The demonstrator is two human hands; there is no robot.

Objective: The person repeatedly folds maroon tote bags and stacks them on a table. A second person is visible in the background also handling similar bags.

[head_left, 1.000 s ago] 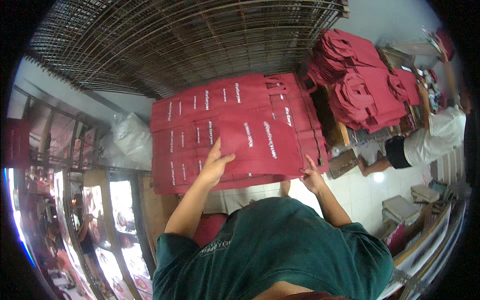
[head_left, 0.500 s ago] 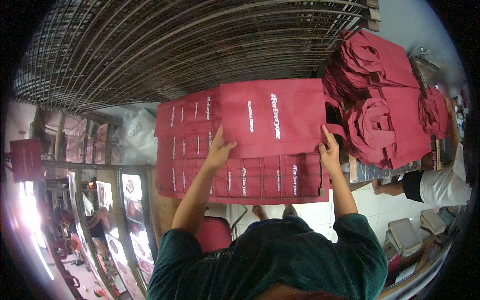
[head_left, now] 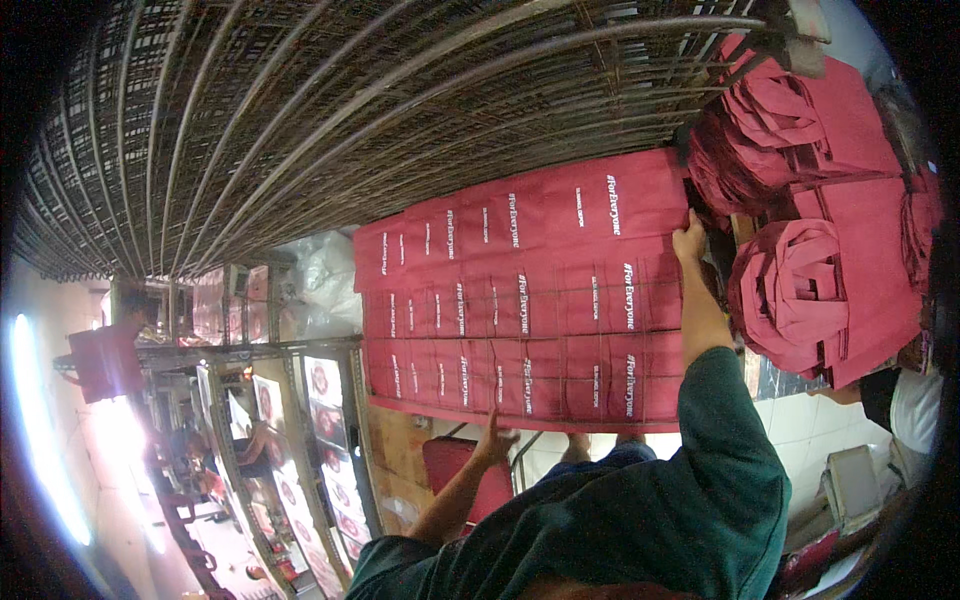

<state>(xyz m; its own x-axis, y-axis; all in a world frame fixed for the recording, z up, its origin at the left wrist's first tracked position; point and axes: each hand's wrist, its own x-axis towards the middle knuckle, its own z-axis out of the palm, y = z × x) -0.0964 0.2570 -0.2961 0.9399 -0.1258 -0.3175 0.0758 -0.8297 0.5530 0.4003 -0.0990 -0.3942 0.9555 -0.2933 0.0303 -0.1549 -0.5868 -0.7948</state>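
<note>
Rows of flat dark-red fabric tote bags with white print lie on a wire drying rack (head_left: 545, 345) in front of me. Wire lines cross the two nearer rows, while the far row lies above the wire. My right hand (head_left: 690, 241) is closed at the right edge of the rightmost bag (head_left: 640, 195) in that far row, thumb against the fabric. Down at the rack's near edge, my left hand (head_left: 491, 441) is open, fingers apart, with nothing in it.
Stacked wire shelves (head_left: 330, 130) slope up over the far side. Piles of red bags with looped handles (head_left: 800, 290) stand at the right. A red chair (head_left: 468, 475) is below the near edge. Clear plastic (head_left: 330, 280) lies left, and another person's white-clothed body (head_left: 915, 410) shows at the right.
The bag held in both hands now lies flat in the far row. My left hand has left it and come down to the near edge; my right hand is at its right edge. The view has shifted.
</note>
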